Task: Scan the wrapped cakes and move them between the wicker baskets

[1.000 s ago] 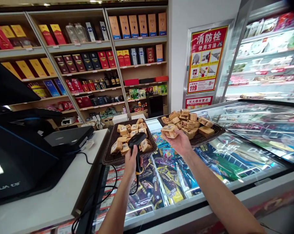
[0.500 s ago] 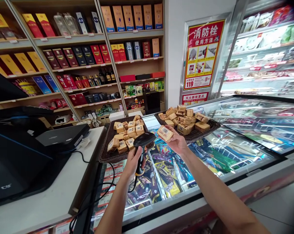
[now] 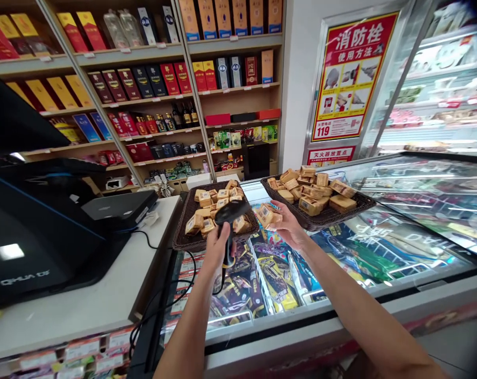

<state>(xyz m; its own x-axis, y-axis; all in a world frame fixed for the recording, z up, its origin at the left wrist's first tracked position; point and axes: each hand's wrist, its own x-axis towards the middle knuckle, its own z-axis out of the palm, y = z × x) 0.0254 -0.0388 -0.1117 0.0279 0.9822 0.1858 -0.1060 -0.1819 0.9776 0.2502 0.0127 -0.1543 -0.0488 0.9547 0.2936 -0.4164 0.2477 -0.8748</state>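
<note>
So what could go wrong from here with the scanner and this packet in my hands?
The scanner has a cable hanging below your left hand; it might snag. The packet in your right hand is held over the freezer, so it could slip and drop. More packets lie heaped in the basket beside that hand and might spill if bumped.

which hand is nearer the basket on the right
Right. The right hand, holding a packet, is close to the left end of the right basket; the left hand, gripping a scanner, is farther left, by the left basket.
</note>
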